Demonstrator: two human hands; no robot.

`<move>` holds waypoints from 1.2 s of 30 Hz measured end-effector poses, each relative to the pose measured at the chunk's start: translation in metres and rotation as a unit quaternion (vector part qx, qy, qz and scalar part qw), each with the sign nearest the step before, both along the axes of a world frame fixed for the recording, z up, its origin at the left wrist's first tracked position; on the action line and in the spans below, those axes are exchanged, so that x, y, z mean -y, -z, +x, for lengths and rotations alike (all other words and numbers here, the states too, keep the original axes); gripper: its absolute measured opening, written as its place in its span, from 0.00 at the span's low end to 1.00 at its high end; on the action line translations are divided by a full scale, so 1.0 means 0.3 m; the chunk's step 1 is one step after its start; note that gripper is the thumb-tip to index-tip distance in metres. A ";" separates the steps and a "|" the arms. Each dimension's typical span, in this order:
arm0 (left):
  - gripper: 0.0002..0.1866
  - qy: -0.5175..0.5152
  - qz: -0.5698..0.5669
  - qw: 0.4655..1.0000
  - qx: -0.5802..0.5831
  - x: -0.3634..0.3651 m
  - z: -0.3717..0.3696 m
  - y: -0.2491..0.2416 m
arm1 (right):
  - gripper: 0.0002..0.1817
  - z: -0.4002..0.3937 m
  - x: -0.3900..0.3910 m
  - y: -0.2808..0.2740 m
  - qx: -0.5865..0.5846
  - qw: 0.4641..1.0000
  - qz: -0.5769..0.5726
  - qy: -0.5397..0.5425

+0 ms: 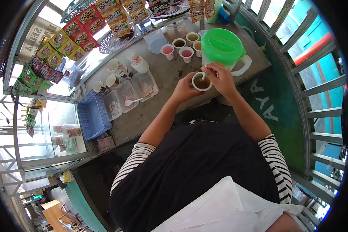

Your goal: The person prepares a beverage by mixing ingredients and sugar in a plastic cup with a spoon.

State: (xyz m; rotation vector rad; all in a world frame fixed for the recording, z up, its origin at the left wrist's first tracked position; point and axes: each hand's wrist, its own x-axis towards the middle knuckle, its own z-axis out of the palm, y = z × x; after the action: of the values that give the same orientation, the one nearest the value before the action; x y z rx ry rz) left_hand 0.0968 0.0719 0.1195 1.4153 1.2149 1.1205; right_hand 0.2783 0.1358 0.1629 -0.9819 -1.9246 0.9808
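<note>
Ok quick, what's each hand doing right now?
Left hand: closed around the cup of brown drink, holding it on the counter.
Right hand: fingers pinched on a white spoon dipped in that cup.

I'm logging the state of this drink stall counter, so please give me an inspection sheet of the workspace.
Surface: grey counter, worn, crowded toward the back.
Job's things: cup of brown drink; white stirrer standing in it.
Clutter: six filled cups, green-lidded jug, clear tubs with a white spoon, stacked cups, blue basket.
Grippers: left hand grips the cup; right hand pinches the stirrer.
Cables: nothing seen.
Surroundings: hanging snack sachets, metal railings, teal wall.
</note>
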 end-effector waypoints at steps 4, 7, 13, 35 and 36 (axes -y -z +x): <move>0.38 -0.001 -0.020 1.000 0.016 0.003 -0.022 0.005 | 0.09 0.015 0.038 -0.091 -0.056 0.987 0.142 -0.057; 0.39 -0.006 -0.018 0.999 0.032 -0.006 -0.038 0.017 | 0.04 0.026 0.061 -0.124 -0.023 0.929 0.355 -0.104; 0.39 -0.031 -0.009 0.999 0.037 -0.012 -0.065 0.021 | 0.05 0.023 0.078 -0.111 -0.052 0.925 0.375 -0.019; 0.33 -0.306 0.065 0.949 -0.023 -0.283 -0.263 0.378 | 0.09 0.311 0.062 0.094 -0.417 0.871 -0.116 0.230; 0.33 -0.307 0.058 0.950 -0.020 -0.295 -0.264 0.389 | 0.09 0.324 0.066 0.105 -0.419 0.868 -0.120 0.240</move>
State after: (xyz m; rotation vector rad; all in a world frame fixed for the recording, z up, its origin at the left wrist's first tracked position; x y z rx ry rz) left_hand 0.0177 0.1605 0.0028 1.1694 1.7061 1.6087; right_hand 0.3754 0.1161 0.1312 -0.8898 -0.8005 1.1044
